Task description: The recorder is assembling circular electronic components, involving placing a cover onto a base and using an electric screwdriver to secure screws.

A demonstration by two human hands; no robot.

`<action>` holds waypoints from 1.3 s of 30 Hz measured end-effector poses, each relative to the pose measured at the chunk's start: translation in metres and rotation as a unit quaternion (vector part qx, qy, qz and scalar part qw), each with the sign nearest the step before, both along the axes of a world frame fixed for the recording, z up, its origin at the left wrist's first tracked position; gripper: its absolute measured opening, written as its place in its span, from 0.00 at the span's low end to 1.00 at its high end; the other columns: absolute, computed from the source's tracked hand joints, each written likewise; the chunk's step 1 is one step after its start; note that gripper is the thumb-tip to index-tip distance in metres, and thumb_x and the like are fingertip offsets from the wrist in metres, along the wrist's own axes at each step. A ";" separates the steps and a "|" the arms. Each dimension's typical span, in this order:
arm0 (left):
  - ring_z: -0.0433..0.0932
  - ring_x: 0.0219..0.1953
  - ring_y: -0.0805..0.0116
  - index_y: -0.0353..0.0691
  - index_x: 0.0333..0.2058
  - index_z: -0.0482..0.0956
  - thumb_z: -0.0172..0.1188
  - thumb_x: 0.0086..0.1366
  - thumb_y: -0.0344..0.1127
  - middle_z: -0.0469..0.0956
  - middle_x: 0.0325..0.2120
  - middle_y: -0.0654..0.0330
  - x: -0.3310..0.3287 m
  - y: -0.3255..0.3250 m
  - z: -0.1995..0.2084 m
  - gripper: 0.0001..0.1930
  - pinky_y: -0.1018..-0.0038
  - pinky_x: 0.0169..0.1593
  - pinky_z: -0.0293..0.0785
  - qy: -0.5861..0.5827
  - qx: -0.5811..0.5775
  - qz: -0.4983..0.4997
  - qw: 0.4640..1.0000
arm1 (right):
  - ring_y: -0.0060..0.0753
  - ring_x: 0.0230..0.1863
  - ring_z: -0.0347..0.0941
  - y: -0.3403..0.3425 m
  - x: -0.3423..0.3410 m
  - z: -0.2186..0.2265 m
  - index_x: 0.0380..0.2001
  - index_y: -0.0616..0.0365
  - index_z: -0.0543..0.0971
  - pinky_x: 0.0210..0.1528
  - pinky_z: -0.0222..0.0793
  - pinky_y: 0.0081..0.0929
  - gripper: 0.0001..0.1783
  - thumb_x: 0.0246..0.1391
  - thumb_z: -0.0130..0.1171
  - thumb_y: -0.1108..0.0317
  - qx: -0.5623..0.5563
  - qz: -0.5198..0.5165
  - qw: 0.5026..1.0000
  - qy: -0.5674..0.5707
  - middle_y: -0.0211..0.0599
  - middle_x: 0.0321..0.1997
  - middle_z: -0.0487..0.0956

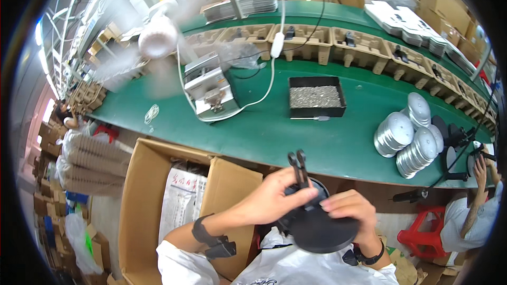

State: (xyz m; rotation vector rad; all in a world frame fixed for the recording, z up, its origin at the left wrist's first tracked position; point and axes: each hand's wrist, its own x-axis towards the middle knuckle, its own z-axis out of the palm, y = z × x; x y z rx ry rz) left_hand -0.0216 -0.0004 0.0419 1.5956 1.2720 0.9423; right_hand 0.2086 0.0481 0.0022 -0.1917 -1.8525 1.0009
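Close to my body, in front of the bench edge, both hands hold a black round base (pixel 323 235) with a forked stem (pixel 299 166) standing up from it. My left hand (pixel 269 198) is closed around the stem, thumb lying along its foot. The fingers of my right hand (pixel 351 211) are bent over the far right side of the disc and grip it. Behind the stem shows another dark rounded edge, mostly covered by my hands. What lies under the disc is hidden.
On the green bench (pixel 253 132) stand a black tray (pixel 344 106) of small metal pieces, a grey metal device (pixel 211 92), stacked silver discs (pixel 393 134) and a blurred fan (pixel 158 39). An open carton (pixel 138 206) sits at left. At right, another person's hand (pixel 479 171) handles black parts.
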 end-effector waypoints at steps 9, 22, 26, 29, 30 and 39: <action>0.73 0.39 0.66 0.39 0.29 0.71 0.73 0.54 0.34 0.72 0.32 0.61 0.013 0.126 -0.074 0.16 0.71 0.48 0.69 0.072 0.129 -0.008 0.989 | 0.17 0.34 0.70 0.076 0.067 -0.014 0.63 0.58 0.69 0.35 0.70 0.20 0.27 0.61 0.55 0.72 -0.418 -0.182 0.886 -0.083 0.33 0.54 0.75; 0.62 0.65 0.50 0.34 0.52 0.72 0.67 0.57 0.39 0.67 0.59 0.46 0.084 0.188 -0.142 0.26 0.50 0.66 0.56 0.211 0.238 0.020 0.948 | 0.47 0.48 0.72 0.145 0.088 -0.103 0.50 0.55 0.79 0.52 0.65 0.41 0.21 0.50 0.66 0.72 0.219 -0.549 0.782 -0.200 0.41 0.49 0.77; 0.59 0.68 0.52 0.34 0.64 0.63 0.72 0.47 0.60 0.64 0.63 0.47 0.105 0.172 -0.150 0.52 0.45 0.72 0.43 0.361 0.255 -0.007 0.897 | 0.45 0.61 0.70 0.172 0.107 -0.082 0.51 0.59 0.78 0.67 0.60 0.46 0.23 0.50 0.66 0.71 0.245 -0.613 0.703 -0.264 0.45 0.58 0.76; 0.59 0.68 0.54 0.29 0.63 0.63 0.72 0.41 0.65 0.65 0.62 0.49 0.110 0.164 -0.164 0.58 0.40 0.72 0.39 0.364 0.254 -0.017 0.896 | 0.41 0.62 0.71 0.173 0.116 -0.089 0.50 0.57 0.79 0.70 0.56 0.49 0.21 0.51 0.65 0.71 0.256 -0.579 0.665 -0.395 0.43 0.57 0.77; 0.59 0.68 0.54 0.30 0.63 0.63 0.73 0.41 0.64 0.66 0.61 0.50 0.109 0.164 -0.165 0.57 0.40 0.72 0.40 0.361 0.250 -0.010 0.899 | 0.41 0.60 0.73 0.171 0.117 -0.089 0.49 0.57 0.80 0.69 0.57 0.50 0.20 0.51 0.65 0.71 0.275 -0.559 0.681 -0.385 0.41 0.55 0.79; 0.65 0.64 0.56 0.35 0.67 0.57 0.78 0.37 0.55 0.70 0.58 0.52 0.106 0.163 -0.175 0.61 0.41 0.72 0.39 0.301 0.234 0.013 0.925 | 0.21 0.40 0.77 0.130 0.063 -0.122 0.59 0.65 0.69 0.41 0.72 0.18 0.22 0.63 0.56 0.75 -0.296 -0.370 0.878 0.065 0.40 0.43 0.80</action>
